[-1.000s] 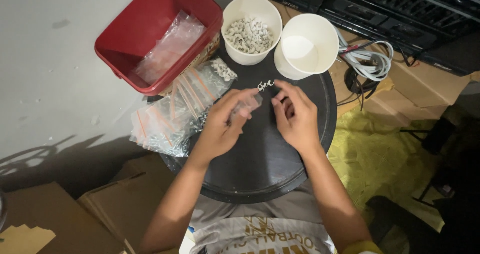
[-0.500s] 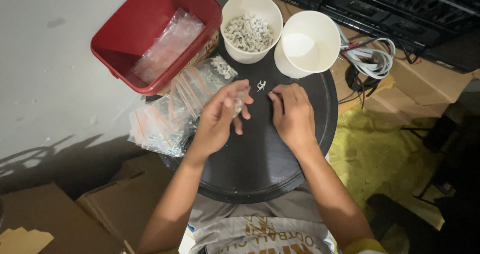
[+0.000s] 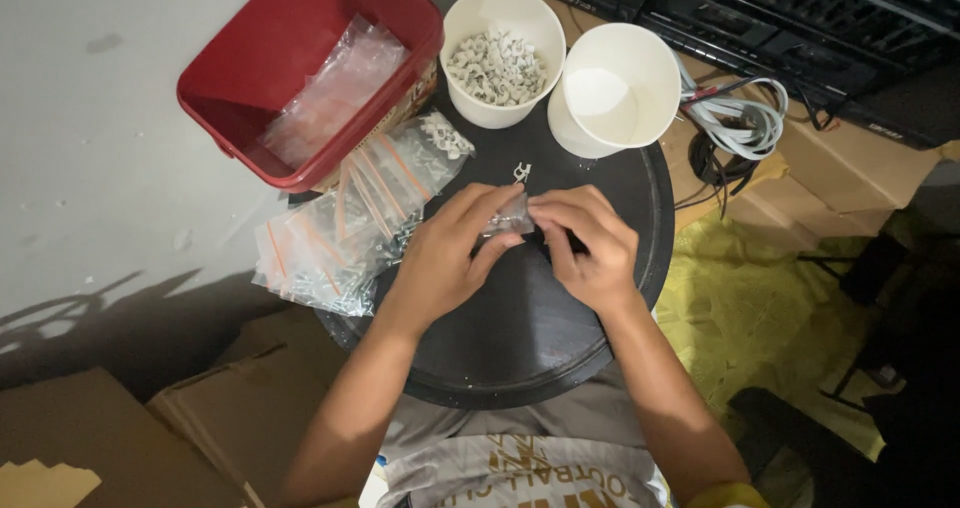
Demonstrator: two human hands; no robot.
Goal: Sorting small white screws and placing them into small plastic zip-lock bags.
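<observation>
Both hands pinch one small clear bag (image 3: 508,218) between them, over the round black tray (image 3: 520,338). Left hand (image 3: 440,258) grips its left end w/ thumb & fingers; right hand (image 3: 590,248) nips the right edge. Looks like the bag-filling step; next move needs a steady hold & small, careful finger work. Arms bent in, wrists low, fingers curled. Tiny white clips (image 3: 521,172) lie just past the bag.
</observation>
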